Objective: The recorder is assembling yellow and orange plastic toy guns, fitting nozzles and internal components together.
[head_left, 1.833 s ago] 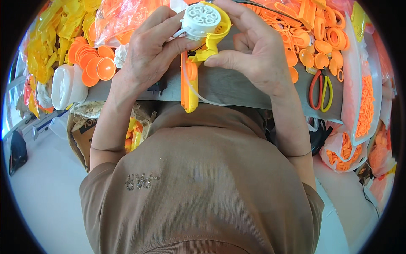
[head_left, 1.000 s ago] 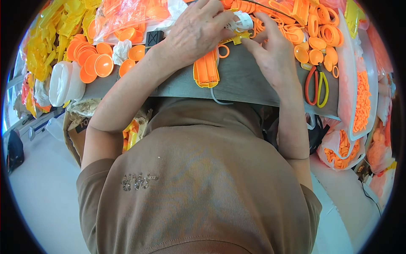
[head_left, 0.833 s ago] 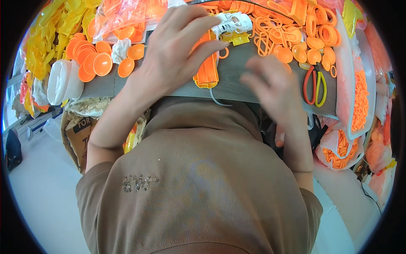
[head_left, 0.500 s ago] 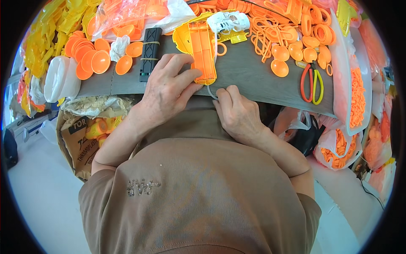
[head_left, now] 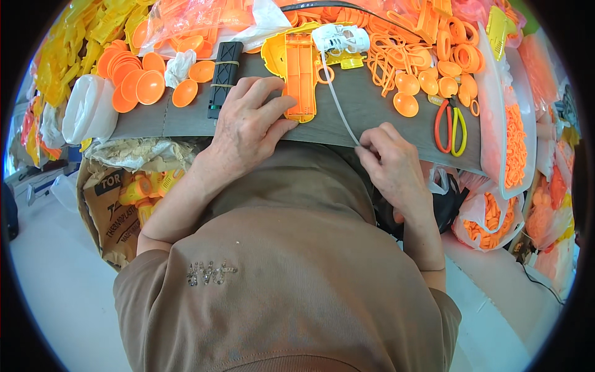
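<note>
A yellow plastic shell [head_left: 274, 53] lies near the table's front edge, shaped like one half of a toy gun. Along its handle runs an orange ribbed part [head_left: 299, 80]. My left hand [head_left: 248, 124] grips the lower left side of the orange part, thumb and fingers bent against it. Across the shell's top sits a white plastic mechanism [head_left: 341, 39], from which a thin white tube [head_left: 338, 105] slants down to the right. My right hand [head_left: 396, 167] pinches the tube's lower end just off the table edge. An orange ring [head_left: 325, 74] lies beside the handle.
A black ribbed part [head_left: 223, 80] with rubber bands is left of the shell. Orange oval cups [head_left: 150, 87] are piled beyond it. Red-and-yellow-handled cutters [head_left: 451, 127] lie at right, next to a clear tub [head_left: 489, 124] of small orange pieces. Below the left edge stands an open paper sack [head_left: 111, 217].
My right hand has moved right and slightly down from the handle's bottom, drawing the tube out into a slanting line. My left hand stays on the orange part.
</note>
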{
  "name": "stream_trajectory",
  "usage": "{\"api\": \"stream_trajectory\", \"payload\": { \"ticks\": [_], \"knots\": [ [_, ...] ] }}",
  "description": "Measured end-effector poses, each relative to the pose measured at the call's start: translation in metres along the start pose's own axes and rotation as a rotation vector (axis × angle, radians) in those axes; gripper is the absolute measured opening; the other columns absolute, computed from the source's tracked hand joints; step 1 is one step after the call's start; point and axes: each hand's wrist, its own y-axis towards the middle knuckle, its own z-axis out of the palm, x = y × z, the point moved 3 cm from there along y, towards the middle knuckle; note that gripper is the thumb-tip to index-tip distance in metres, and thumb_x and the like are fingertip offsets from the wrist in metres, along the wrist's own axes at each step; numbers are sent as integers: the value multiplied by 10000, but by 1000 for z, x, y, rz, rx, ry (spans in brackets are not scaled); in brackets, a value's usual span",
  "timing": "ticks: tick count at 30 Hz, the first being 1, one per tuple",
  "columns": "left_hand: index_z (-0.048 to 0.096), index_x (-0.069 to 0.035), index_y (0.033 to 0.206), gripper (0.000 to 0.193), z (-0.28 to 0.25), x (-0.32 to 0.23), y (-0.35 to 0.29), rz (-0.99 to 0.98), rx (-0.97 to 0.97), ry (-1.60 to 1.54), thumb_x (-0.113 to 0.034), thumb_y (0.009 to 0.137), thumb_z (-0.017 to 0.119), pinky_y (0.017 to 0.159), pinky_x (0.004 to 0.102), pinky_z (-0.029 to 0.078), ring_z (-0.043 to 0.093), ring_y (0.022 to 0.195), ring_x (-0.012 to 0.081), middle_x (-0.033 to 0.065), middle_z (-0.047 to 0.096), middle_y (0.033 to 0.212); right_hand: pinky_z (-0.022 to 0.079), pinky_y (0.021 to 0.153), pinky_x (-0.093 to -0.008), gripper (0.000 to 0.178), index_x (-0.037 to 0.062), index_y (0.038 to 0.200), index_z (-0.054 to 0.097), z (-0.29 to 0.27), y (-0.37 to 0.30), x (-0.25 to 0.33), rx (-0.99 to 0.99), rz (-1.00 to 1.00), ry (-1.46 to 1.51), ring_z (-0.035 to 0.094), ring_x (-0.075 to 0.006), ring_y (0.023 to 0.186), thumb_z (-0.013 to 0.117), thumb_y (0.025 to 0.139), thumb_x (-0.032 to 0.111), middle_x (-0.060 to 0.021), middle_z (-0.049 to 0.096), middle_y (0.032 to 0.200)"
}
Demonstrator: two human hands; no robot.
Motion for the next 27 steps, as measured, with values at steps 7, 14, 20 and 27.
{"api": "stream_trajectory", "payload": {
  "ticks": [7,14,20,27],
  "knots": [
    [614,2,1042,275,1,-29,-12,-369,259,-736,-77,789,685,697,281,480,575,861,172,134,579,1012,385,613,-171,71,-13,930,587,-42,-8,-24,-312,300,529,480,-22,702,579,863,7,33,543,786],
    [365,118,1311,538,57,-39,-26,-975,709,-1406,-126,884,582,834,276,487,565,1012,161,182,534,1200,391,569,-189,94,1,931,602,-54,19,-72,-581,194,-3,480,-37,655,585,885,81,4,539,732],
    [361,73,1327,468,80,-49,-21,-1156,720,-1715,-93,919,521,863,300,477,578,1035,208,162,501,1255,456,630,-257,149,-12,1022,577,-21,25,-82,-650,147,-103,570,-142,694,541,899,63,-94,608,847],
    [471,61,1188,319,86,-56,-14,-1175,761,-1785,-123,930,512,753,260,488,574,847,128,127,564,1092,473,737,-273,155,-28,1028,576,-53,3,-91,-817,61,-148,598,-169,833,526,902,45,-118,619,928]
  ]
}}
